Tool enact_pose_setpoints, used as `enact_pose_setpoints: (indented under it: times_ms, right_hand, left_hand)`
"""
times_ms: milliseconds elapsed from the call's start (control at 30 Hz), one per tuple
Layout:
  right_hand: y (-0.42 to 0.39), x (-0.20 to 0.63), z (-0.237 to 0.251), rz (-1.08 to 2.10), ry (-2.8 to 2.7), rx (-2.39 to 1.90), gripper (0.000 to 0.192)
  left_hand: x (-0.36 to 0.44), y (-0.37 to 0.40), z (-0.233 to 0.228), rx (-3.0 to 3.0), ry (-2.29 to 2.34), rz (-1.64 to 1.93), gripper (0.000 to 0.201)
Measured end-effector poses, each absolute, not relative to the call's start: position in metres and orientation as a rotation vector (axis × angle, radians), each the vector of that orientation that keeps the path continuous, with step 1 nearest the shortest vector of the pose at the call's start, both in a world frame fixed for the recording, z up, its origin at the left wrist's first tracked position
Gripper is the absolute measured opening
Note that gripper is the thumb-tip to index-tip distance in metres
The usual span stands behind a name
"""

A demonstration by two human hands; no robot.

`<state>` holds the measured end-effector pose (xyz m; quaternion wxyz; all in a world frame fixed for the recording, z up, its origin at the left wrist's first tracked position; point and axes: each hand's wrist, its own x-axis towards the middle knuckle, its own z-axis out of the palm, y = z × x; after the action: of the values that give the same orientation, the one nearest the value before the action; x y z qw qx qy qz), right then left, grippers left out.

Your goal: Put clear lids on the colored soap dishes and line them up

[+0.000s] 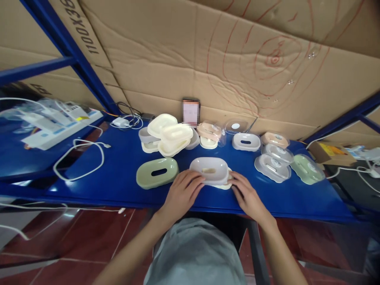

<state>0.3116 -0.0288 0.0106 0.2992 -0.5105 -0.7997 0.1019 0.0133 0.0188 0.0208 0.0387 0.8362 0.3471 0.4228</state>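
A grey oval lid with a slot [209, 168] sits on a cream base at the front middle of the blue shelf [118, 178]. My left hand [181, 194] grips its left end and my right hand [247, 194] grips its right end. A green oval lid with a slot [157, 172] lies just left of my left hand. Behind, a loose heap of cream and grey box parts [169, 136] stands near the cardboard wall.
To the right lie a white slotted lid [246, 141], a peach box [274, 139], clear-wrapped grey boxes [272, 166] and a green one [307, 169]. A white cable [77, 158] loops at the left, with a power strip [56, 130] beyond. Cardboard [208, 59] backs the shelf.
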Motion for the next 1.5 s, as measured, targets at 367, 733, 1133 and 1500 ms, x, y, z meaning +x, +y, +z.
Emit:
enact_pose_setpoints:
  times_ms: [367, 733, 1133, 1500]
  right_hand:
    - [-0.018, 0.298, 0.008, 0.203, -2.218, -1.315, 0.04]
    - [-0.017, 0.298, 0.01, 0.101, -2.331, -1.214, 0.034]
    - [0.155, 0.262, 0.042, 0.196, -1.706, -1.901, 0.082]
    - [-0.007, 0.315, 0.025, 0.409, -1.95, -1.428, 0.054]
  left_hand:
    - [0.024, 0.033, 0.015, 2.712, 0.926, 0.99, 0.023]
    - [0.01, 0.029, 0.008, 2.79, 0.864, 0.87, 0.015]
    - [0.006, 0.02, 0.007, 2.677, 0.898, 0.948, 0.011]
    - [0.0, 0.021, 0.004, 2.339, 1.021, 0.925, 0.078]
